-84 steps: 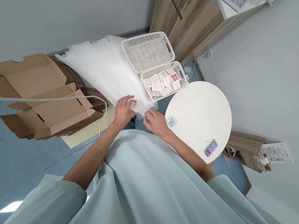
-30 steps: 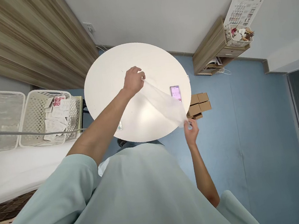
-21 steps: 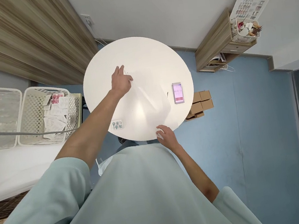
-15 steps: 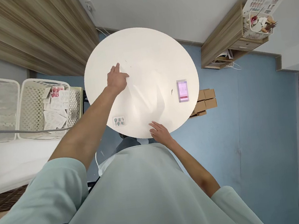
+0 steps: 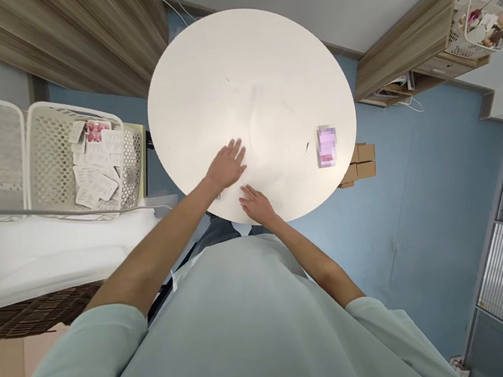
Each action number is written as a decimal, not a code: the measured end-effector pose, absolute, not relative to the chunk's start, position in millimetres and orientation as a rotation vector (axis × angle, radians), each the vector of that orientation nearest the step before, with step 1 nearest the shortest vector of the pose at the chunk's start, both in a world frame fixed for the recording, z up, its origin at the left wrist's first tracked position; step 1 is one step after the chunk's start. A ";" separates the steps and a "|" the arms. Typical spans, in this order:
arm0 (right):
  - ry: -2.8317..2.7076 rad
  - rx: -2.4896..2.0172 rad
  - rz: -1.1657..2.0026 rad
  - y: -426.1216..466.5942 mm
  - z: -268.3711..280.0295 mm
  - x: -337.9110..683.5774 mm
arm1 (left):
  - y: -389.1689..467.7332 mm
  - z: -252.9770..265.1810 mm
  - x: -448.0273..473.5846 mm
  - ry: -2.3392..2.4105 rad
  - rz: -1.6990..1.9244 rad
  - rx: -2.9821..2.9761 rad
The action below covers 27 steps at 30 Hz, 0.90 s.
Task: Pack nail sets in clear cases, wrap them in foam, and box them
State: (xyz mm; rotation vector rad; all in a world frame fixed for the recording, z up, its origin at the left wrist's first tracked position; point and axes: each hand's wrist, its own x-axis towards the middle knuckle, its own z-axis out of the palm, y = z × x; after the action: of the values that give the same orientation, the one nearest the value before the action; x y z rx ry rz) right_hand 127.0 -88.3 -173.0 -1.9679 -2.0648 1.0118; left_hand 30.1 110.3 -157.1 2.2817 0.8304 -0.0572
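Observation:
My left hand is over the near middle of a white oval table, palm down, its fingers spread and nothing in them. Just nearer to me, at the table's front, my right hand has its fingers stretched toward the left one, also holding nothing. The two hands are close but apart. My left forearm covers most of a small pack with greenish round spots; only a sliver shows. Faint lines run across the tabletop beyond my hands; whether they are a clear sheet or reflections I cannot make out.
A blurred-out pink and purple rectangle lies at the table's right, beside a small dark mark. To the left, a white basket holds cards and packets. Cardboard boxes sit beyond the right edge, and a wooden cabinet stands farther back.
My left hand has drawn back toward me and right, opening from a pointing shape to spread fingers. Its forearm now covers most of the small pack. The view has shifted a little.

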 end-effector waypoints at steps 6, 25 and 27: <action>-2.072 -1.876 1.051 -90.2 -168.9 127.5 | 52.8 -171.6 4.6 0.740 -0.193 2.249; -2.098 -2.224 0.974 -76.2 -175.1 184.8 | 44.2 -156.0 -85.9 1.016 -0.321 2.257; -2.114 -2.242 0.980 -74.7 -174.1 185.3 | 41.9 -158.4 -91.5 1.008 -0.401 2.287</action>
State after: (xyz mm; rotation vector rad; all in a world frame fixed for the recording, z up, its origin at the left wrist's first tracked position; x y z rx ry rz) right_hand 185.3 -74.7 -174.1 -2.2418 -2.1143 0.9801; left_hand -91.5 41.9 -158.4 2.2867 1.0075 -0.4012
